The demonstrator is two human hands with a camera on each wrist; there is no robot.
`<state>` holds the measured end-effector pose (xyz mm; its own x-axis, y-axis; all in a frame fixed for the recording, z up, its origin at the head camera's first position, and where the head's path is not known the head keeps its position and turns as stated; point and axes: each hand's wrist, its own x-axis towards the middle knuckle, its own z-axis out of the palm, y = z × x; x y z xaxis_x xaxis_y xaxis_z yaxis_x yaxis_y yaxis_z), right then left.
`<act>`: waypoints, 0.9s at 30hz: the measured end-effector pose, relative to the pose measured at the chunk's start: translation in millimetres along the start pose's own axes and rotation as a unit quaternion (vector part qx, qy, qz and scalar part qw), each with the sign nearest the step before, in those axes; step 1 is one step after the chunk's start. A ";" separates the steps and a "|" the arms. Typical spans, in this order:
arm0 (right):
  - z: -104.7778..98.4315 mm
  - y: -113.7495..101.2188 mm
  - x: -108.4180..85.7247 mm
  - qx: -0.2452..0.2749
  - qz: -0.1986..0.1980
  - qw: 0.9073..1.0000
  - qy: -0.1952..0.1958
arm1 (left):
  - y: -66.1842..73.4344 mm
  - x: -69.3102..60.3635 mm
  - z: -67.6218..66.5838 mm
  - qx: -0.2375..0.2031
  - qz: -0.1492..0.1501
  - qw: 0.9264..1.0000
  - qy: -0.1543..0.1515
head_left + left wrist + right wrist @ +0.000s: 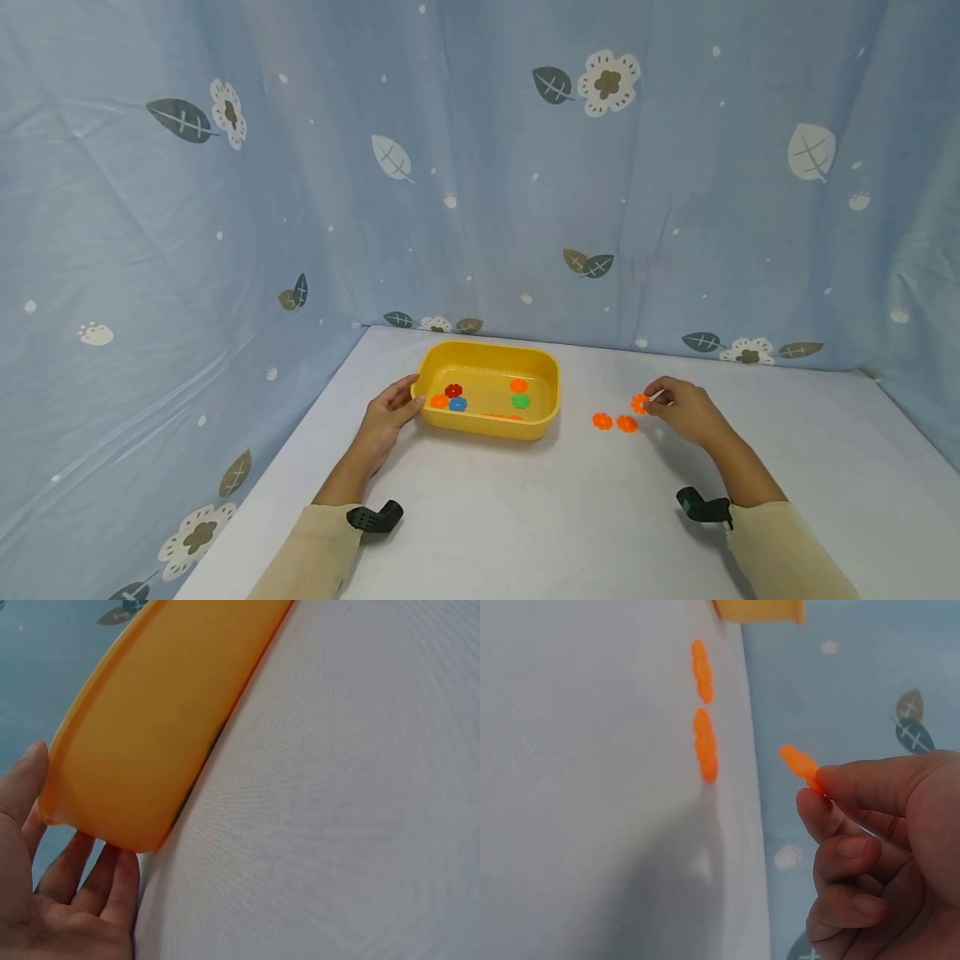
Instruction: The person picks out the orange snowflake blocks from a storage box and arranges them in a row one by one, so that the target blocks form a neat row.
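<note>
A yellow plastic basin (487, 425) stands on the white-covered table, its left end gripped by my left hand (386, 421). In the left wrist view, the thumb (26, 780) lies at the rim and the other fingers touch the end wall. My right hand (686, 410) pinches an orange flower-shaped plastic disc (639, 404) between thumb and fingertips, above the table. Two more orange discs (602, 421) (627, 424) lie side by side, just left of that hand. Inside the basin are a red disc (453, 390), a blue disc (457, 404), a green disc (521, 401) and several orange ones (519, 386).
A blue patterned curtain (487, 208) hangs behind the table (510, 517) and along its left side. Each wrist carries a black camera (375, 518) on a strap. The basin's near wall partly hides the orange discs closest to it.
</note>
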<state>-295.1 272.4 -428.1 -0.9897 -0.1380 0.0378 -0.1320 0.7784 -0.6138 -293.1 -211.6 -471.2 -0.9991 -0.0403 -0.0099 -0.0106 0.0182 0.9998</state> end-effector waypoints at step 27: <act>3.2 22.9 -11.3 0.001 0.024 1.000 -0.014 | -0.2 0.8 -1.2 0.005 -0.001 1.000 -0.002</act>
<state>-286.7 289.8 -445.1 -0.9930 -0.1174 -0.0136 -0.0841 0.7829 -0.6164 -293.8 -212.9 -471.4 -0.9993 -0.0354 -0.0123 -0.0132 0.0271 0.9995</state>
